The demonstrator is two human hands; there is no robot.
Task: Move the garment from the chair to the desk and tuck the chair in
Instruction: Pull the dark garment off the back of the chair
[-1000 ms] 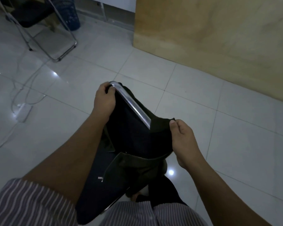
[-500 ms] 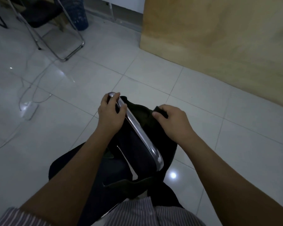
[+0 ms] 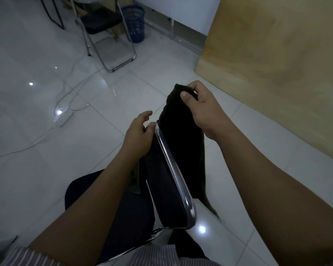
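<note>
Pale glossy floor tiles [image 3: 46, 169] fill most of the view, with small bright light reflections on them. A second folding chair [image 3: 106, 35] with a chrome frame and dark seat stands at the top. Just beside it, to its right, stands a blue mesh wastebasket [image 3: 134, 24]. White cables [image 3: 71, 93] run across the tiles to a white power strip [image 3: 63, 119]. A light wooden panel [image 3: 281, 70] rises on the right.

Matt dark cloth garment [image 3: 181, 135], polished metal chair [image 3: 173, 166] rail, glossy floor tiles [image 3: 37, 150].
</note>
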